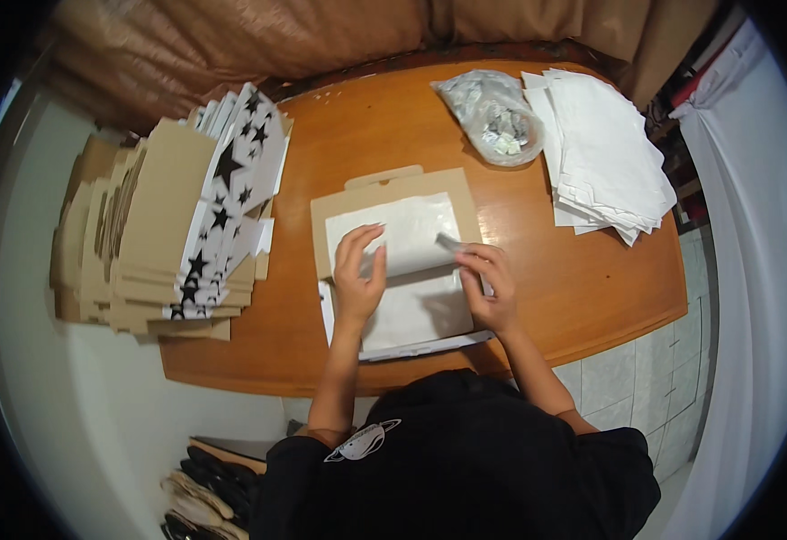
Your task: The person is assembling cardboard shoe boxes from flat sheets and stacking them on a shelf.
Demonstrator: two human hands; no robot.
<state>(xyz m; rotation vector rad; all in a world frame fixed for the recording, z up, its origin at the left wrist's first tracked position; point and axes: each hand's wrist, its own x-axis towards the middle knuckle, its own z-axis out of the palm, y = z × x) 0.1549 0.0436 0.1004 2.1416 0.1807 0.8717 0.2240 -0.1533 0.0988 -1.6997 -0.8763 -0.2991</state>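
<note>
In front of me on the table lies an opened flat cardboard box (476, 207), brown inside its raised lid, with white outer walls along the near edge. White paper (402, 216) spreads over the lid, and more white sheet lines the box's near half. My right hand (491, 286) pinches a small grey, silvery packet (449, 242) between thumb and fingers, over the paper's right side. Fingers curved and apart, my left hand (360, 274) hovers at the paper's left side and holds nothing that I can see.
At the left stands a tall stack of flat cardboard boxes (164, 211), some white with black stars. A clear plastic bag (493, 117) of small silvery pieces sits at the back right, beside a pile of white paper sheets (605, 148). Shoes (218, 486) lie on the floor, lower left.
</note>
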